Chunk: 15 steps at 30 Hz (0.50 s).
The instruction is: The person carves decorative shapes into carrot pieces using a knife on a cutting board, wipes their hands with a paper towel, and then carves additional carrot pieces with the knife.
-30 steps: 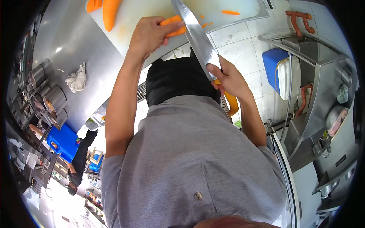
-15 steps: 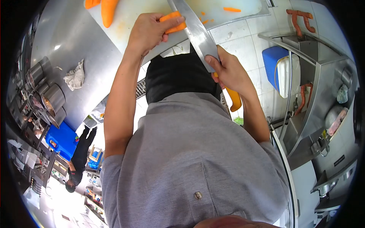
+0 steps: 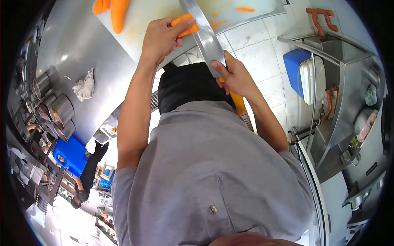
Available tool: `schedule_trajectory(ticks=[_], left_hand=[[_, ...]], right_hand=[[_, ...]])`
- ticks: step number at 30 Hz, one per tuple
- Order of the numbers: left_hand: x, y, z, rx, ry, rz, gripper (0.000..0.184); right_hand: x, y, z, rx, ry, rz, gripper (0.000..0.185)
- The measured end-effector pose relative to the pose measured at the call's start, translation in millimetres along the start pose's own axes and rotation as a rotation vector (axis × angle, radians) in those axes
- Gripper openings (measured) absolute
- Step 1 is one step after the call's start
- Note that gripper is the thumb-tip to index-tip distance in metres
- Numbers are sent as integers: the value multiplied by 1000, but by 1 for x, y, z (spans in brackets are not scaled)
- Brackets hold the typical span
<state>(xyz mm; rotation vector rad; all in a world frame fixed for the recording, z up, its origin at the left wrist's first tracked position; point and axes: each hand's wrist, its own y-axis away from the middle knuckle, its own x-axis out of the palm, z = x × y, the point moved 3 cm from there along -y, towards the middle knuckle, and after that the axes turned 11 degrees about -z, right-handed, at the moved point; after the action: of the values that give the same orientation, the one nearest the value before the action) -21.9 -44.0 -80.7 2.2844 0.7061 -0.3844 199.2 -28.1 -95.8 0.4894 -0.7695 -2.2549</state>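
Observation:
My left hand (image 3: 162,39) is closed on a cut piece of carrot (image 3: 185,25) over the near edge of a white cutting board (image 3: 143,16). The wide blade of a knife (image 3: 207,39) lies against the carrot's right end. My right hand (image 3: 234,74) is wrapped round the knife's yellow handle, its thumb on the blade's heel. A thin orange strip (image 3: 245,9) and small bits (image 3: 215,24) lie on the board right of the blade. A larger carrot (image 3: 119,16) and another orange piece (image 3: 101,5) rest at the board's upper left.
The steel table (image 3: 78,45) bears a crumpled cloth (image 3: 84,85). Metal pots (image 3: 60,108) stand at the far left near a blue container (image 3: 70,155). A person in dark clothes (image 3: 84,186) is beyond. At right are a blue and white cooler (image 3: 297,71) and a steel sink unit.
The knife and my right hand have moved left and its blade is more upright. More orange bits show right of the blade. My left hand keeps its hold on the carrot.

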Motion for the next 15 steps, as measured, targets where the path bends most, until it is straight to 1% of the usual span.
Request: schedule_trajectory(ticks=[2,4,5,6,8,10,11,13,14,15], left_hand=[[1,2,-3,15,16,5,45],[-1,4,-6,-47,33,-5,44],[-2,4,-7,-29,35,-5,44],[-2,3,-5,-40,73,3,44],[-5,-6,5,-39,114,9,45],[-16,-19,16,-179,297,139,45],[-23,-20,16,-161,296,129,45],[-31,-12,11,-328,564,305,44],[-36,-8,8,-313,562,299,44],[-38,-4,6,-341,641,348,43]], right_hand=[[-17,1,7,-26,50,7,33],[-39,4,25,-20,113,33,27],[-45,6,27,-29,-6,-6,28],[-50,10,31,-42,-5,-18,28],[-56,18,38,5,-70,-35,27],[-54,21,38,-17,-71,-65,28],[-52,23,41,-28,-46,-76,28],[-46,22,44,-51,-10,-109,27],[-42,21,48,-66,-13,-109,27],[-37,20,56,-156,71,-161,27]])
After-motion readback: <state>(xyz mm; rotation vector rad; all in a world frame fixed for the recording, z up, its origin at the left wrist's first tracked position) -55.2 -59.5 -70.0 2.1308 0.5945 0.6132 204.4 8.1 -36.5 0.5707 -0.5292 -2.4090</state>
